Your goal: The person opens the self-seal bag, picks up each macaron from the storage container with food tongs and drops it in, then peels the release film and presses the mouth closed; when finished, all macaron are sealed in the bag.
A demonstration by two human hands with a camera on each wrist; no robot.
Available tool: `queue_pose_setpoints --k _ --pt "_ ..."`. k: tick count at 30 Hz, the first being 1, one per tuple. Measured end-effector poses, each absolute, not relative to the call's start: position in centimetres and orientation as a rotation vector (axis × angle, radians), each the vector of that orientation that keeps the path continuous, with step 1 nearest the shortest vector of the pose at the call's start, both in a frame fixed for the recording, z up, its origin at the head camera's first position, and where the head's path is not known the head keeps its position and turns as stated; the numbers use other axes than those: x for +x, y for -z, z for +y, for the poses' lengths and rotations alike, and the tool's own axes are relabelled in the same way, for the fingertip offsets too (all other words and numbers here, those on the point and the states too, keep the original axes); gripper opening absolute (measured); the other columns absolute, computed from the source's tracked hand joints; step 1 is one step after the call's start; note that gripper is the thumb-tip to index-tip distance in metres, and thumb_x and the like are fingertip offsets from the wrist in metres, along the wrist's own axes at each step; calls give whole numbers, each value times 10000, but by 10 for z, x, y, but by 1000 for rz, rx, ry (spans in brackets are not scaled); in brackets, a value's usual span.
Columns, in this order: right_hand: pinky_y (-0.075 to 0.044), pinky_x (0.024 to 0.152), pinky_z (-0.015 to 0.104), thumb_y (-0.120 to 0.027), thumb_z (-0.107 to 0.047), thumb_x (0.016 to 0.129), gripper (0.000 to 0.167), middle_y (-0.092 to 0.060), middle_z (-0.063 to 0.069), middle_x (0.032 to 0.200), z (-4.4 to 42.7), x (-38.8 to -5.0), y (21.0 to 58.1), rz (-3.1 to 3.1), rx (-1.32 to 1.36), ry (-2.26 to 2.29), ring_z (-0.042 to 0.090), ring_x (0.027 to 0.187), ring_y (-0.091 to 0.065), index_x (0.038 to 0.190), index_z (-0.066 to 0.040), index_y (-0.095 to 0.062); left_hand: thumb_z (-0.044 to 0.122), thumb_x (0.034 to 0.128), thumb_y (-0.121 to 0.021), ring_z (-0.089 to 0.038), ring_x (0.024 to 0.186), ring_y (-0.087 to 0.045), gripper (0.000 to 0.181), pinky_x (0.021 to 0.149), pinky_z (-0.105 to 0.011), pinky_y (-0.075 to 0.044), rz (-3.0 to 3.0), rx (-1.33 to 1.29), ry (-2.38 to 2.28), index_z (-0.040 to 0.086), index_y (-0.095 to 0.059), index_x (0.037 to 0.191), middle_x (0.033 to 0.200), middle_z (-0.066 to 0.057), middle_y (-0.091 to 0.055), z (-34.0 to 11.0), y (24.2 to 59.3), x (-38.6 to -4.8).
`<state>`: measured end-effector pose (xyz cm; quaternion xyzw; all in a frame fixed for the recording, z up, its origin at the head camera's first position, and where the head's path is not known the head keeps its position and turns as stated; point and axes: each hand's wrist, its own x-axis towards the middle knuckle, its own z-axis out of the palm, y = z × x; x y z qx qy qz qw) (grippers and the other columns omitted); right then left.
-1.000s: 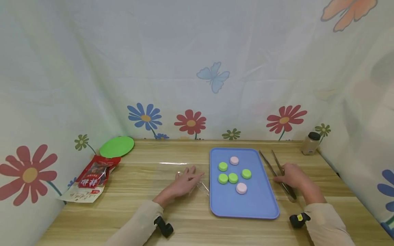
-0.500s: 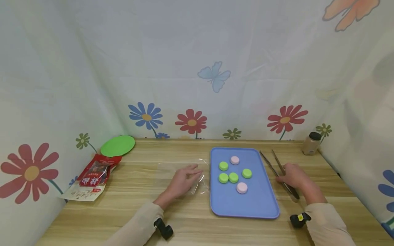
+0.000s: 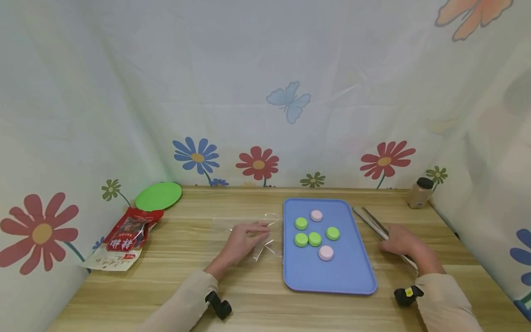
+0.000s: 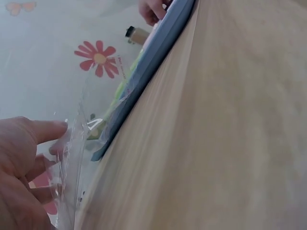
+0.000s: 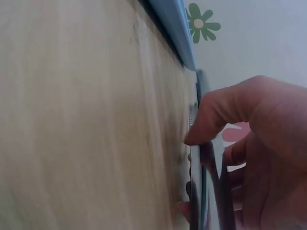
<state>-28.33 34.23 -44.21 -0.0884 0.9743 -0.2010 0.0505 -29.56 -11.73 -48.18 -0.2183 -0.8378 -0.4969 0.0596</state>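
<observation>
A clear plastic bag [image 3: 267, 246] lies on the wooden table left of the blue tray [image 3: 327, 279]. My left hand [image 3: 244, 240] is at the bag; in the left wrist view the clear film [image 4: 72, 167] passes between its thumb and bent fingers [image 4: 45, 132]. Metal tongs [image 3: 373, 224] are gripped in my right hand [image 3: 404, 242] to the right of the tray, their arms close together. The right wrist view shows the thumb against one arm of the tongs [image 5: 195, 182] and the fingers curled on the other side. Green [image 3: 314, 239] and pink [image 3: 326, 252] macaron-like pieces lie on the tray.
At the back left is a green plate [image 3: 158, 197], with a red and white food packet [image 3: 126, 237] in front of it. A black-lidded jar [image 3: 420, 193] stands at the back right. Patterned cloth hangs behind and along both sides.
My right hand has closed round the tongs, whose arms have come nearer together and turned slightly. My left hand has lifted slightly from lying flat, and the clear film beside it has shifted.
</observation>
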Motion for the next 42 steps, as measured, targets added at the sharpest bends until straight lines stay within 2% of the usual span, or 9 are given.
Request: queue_pose_setpoints --k 6,11,14,21,25,28,35,38,42 --pt "-401 546 328 -663 -122 781 222 -498 69 709 350 -285 440 2963 -220 707 218 637 -480 825 54 -535 262 967 -689 -307 1286 -554 268 1077 -489 -424 -2623 -756 1444 67 -759 1137 1304 -127 -649 -120 484 -296" --pt "-471 619 351 -660 -137 844 398 -568 136 853 352 -286 434 2882 -162 819 255 759 -544 1075 153 -515 229 977 -677 -340 1325 -510 243 1108 -498 -383 -2640 -821 1372 77 -757 1149 1339 -143 -620 -121 487 -298" --pt "-477 641 352 -682 -164 868 453 -585 138 905 351 -287 432 2857 -173 844 255 797 -554 1152 143 -508 174 958 -699 -342 1338 -495 234 1120 -507 -362 -2594 -772 1470 62 -751 1157 1351 -146 -613 -121 486 -298" --pt "-461 665 353 -684 -205 921 382 -603 93 911 342 -287 431 2894 -337 856 225 801 -540 1154 81 -583 236 959 -704 -264 1320 -524 273 1097 -447 -403 -2566 -647 1626 76 -747 1176 1377 -105 -607 -121 483 -295" --pt "-500 718 358 -711 -366 938 487 -635 57 946 330 -289 432 2943 -388 816 214 834 -556 1189 45 -639 272 961 -699 -250 1289 -554 294 1068 -426 -438 -2563 -634 1617 78 -746 1177 1366 -100 -615 -122 482 -295" --pt "-506 709 344 -746 -412 902 548 -647 37 914 321 -291 433 2947 -377 814 206 816 -559 1187 48 -660 284 963 -695 -250 1290 -553 312 1073 -437 -432 -2562 -628 1611 69 -739 1185 1364 -100 -615 -123 480 -295" --pt "-492 638 331 -799 -215 855 340 -637 29 801 312 -295 433 2936 -401 845 191 720 -547 1030 59 -700 291 970 -685 -236 1333 -511 316 1120 -464 -374 -2582 -639 1632 90 -731 1209 1387 -60 -603 -128 478 -299" --pt "-504 651 328 -801 -182 852 324 -660 28 828 312 -295 432 2919 -443 849 187 734 -558 1059 52 -713 294 973 -680 -239 1356 -484 326 1139 -474 -343 -2587 -639 1669 92 -722 1225 1407 -54 -587 -130 479 -300" --pt "-508 662 323 -808 -195 855 443 -688 44 893 310 -296 430 2921 -442 845 193 768 -561 1175 85 -682 325 974 -675 -234 1362 -478 359 1136 -473 -348 -2593 -623 1674 89 -712 1242 1419 -46 -579 -131 479 -302"
